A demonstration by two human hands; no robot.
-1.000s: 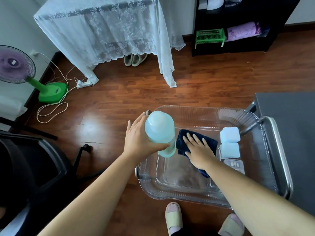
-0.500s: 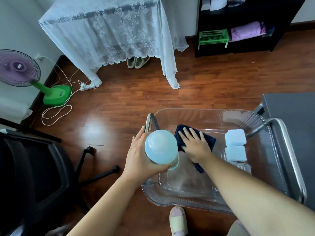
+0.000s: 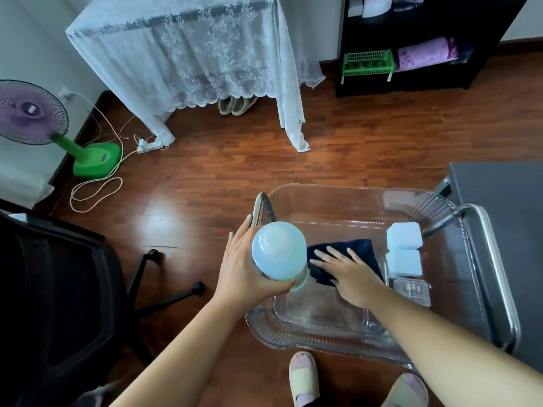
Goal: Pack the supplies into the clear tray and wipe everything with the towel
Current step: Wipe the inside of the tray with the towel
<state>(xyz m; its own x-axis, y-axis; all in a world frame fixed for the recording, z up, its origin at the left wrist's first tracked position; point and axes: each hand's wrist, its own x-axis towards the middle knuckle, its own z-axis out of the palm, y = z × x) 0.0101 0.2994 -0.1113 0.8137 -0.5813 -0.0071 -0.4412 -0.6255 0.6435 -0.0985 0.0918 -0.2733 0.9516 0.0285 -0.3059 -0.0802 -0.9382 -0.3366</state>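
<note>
The left hand (image 3: 244, 271) grips a pale blue bottle (image 3: 279, 252) over the clear tray's (image 3: 352, 198) left edge, while the right hand (image 3: 349, 271), fingers flat, presses a navy towel (image 3: 357, 248) on the tray floor beside two white blocks (image 3: 404, 246).

The bottle (image 3: 279, 251) is a pale, milky blue and translucent. The towel (image 3: 352, 248) is plain dark navy. The tray (image 3: 352, 198) is clear, with fine ribbing along its walls. The two blocks (image 3: 404, 235) are whitish blue. The floor (image 3: 323, 160) is red-brown wood in planks. The lace cloth (image 3: 191, 54) is white with a flower pattern. The fan (image 3: 29, 111) has purple blades and a bright green stand. The basket (image 3: 367, 64) is green, the roll (image 3: 423, 55) lilac with a faint print, and the shelf (image 3: 440, 24) black.
</note>
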